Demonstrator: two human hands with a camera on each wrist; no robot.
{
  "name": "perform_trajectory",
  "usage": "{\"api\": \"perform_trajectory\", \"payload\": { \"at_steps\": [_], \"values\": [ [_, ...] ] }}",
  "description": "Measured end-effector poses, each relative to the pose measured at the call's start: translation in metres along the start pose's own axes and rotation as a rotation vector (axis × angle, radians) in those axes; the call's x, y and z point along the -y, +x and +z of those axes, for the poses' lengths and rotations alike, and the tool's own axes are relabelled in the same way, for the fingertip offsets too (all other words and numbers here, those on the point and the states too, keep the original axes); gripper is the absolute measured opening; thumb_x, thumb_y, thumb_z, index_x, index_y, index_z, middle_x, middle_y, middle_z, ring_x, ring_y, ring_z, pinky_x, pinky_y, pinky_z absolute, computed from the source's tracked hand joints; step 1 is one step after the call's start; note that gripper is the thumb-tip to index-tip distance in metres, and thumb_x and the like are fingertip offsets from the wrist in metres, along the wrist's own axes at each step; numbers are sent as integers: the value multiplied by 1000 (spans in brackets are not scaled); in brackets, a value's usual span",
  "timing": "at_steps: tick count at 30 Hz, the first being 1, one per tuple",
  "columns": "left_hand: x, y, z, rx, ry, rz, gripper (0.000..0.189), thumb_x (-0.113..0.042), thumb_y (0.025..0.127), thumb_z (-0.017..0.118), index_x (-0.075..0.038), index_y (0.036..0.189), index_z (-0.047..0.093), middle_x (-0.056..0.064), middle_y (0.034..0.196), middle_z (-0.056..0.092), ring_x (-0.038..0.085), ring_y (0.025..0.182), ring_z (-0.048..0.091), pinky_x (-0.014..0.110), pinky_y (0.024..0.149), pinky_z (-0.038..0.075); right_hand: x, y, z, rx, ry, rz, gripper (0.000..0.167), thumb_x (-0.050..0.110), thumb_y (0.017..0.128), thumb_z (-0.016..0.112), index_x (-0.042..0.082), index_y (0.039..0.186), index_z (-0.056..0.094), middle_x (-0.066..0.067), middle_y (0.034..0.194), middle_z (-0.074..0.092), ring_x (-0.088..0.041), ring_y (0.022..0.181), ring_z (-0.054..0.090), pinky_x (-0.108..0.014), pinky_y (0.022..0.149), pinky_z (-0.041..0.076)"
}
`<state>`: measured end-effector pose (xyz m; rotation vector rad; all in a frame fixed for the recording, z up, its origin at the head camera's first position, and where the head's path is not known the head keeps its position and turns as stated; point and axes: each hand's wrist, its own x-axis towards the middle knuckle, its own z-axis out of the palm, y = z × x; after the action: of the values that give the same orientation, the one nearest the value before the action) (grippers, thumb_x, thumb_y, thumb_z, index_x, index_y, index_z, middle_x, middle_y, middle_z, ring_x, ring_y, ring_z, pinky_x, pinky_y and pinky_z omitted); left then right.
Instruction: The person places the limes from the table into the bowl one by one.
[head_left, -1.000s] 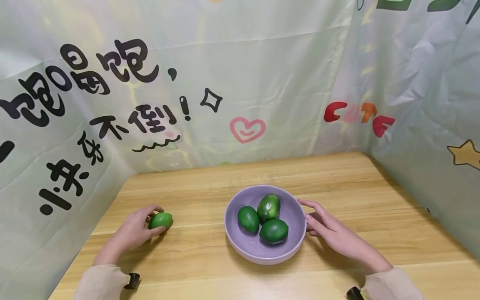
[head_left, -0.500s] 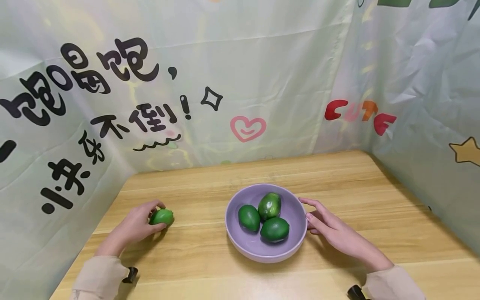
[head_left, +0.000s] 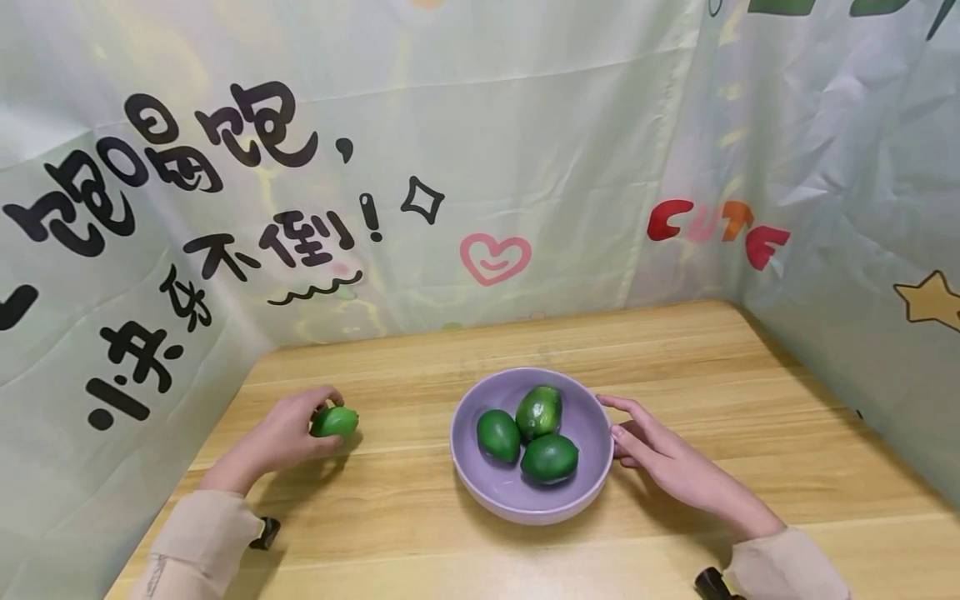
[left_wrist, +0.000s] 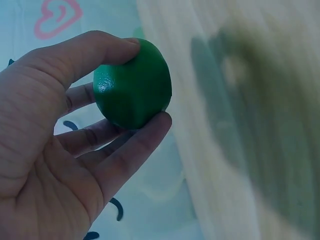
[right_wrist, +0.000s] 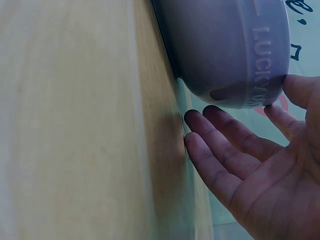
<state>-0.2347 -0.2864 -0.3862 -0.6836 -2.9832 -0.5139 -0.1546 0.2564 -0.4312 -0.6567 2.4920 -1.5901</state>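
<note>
My left hand (head_left: pixel 288 435) pinches a bright green lime (head_left: pixel 335 422) between thumb and fingertips, over the left part of the table. In the left wrist view, the thumb presses the top of this lime (left_wrist: pixel 132 87) while fingers support it below, and their shadow falls on the wood apart from them. A purple bowl (head_left: pixel 480 493) stands near the table's middle, with three darker green limes (head_left: pixel 550 459) inside. At the bowl's right side, my right hand (head_left: pixel 663 458) touches the rim with thumb and index finger. The right wrist view shows its other fingers (right_wrist: pixel 215 165) extended beneath the bowl's wall.
The wooden table (head_left: pixel 397 550) reaches back to a pale printed cloth (head_left: pixel 570 167) hung behind it and along both sides. Raised letters run around the bowl's outer wall (right_wrist: pixel 220 50).
My left hand has lifted the lime and shifted slightly right and away from me, its shadow now more separate. The right hand and the bowl stay in place.
</note>
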Motion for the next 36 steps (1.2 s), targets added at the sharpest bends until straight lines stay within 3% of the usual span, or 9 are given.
{"api": "perform_trajectory", "payload": {
  "at_steps": [11, 21, 29, 36],
  "values": [
    [-25, 22, -18, 9, -3, 77, 39, -18, 87, 89, -13, 116, 63, 8, 100, 71, 17, 83, 62, 31, 70, 53, 0, -1, -1, -12, -2, -4, 51, 22, 118, 41, 7, 166, 29, -35, 143, 62, -7, 116, 72, -33, 93, 63],
    [-62, 47, -36, -34, -11, 177, 38, -19, 86, 89, -16, 114, 64, 4, 100, 73, 15, 86, 66, 31, 71, 55, 0, -2, -1, -13, -2, 6, 52, 23, 118, 41, 8, 166, 29, -35, 145, 61, -15, 119, 73, -33, 94, 63],
    [-86, 60, -41, -65, -10, 258, 39, -19, 85, 90, -16, 114, 64, 4, 101, 74, 17, 89, 67, 33, 73, 55, 3, -1, -1, -8, -10, 16, 52, 24, 118, 41, 8, 166, 29, -34, 144, 62, -18, 117, 74, -33, 94, 63],
    [-105, 68, -44, -42, -29, 287, 40, -19, 86, 90, -15, 115, 63, 5, 101, 75, 17, 87, 67, 32, 75, 55, 2, -1, -2, 3, -25, 5, 53, 24, 118, 41, 8, 167, 28, -32, 144, 63, -17, 118, 73, -34, 94, 63]
  ]
}}
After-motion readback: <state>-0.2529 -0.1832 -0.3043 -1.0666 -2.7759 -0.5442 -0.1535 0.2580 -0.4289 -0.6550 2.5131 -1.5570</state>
